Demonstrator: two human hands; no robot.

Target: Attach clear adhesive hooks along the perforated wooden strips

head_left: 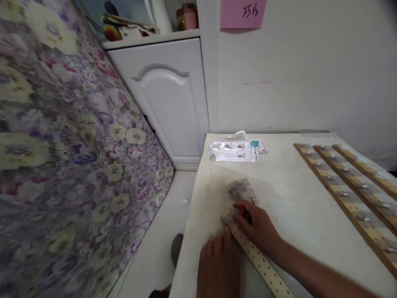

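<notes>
A pale yellow strip with rows of dark holes (pixel 263 265) lies slantwise on the white table. On its far end sits a small metal piece on clear backing (pixel 228 219). My left hand (pixel 218 265) lies flat at the strip's left side, fingers stretched forward, the index fingertip at its edge. From the right, my right hand (pixel 259 227) bends over the far end with thumb and fingers curled together; whatever is between them is hidden. Just beyond its fingers is a small heap of clear pieces with metal parts (pixel 242 190).
Flat clear packets with small metal parts (pixel 234 151) lie at the table's back left. Several similar strips (pixel 350 207) bearing clear pieces lie along the right side. A white wall (pixel 294 82) stands behind; a floral curtain (pixel 77 145) hangs left, near a white cabinet (pixel 167 103).
</notes>
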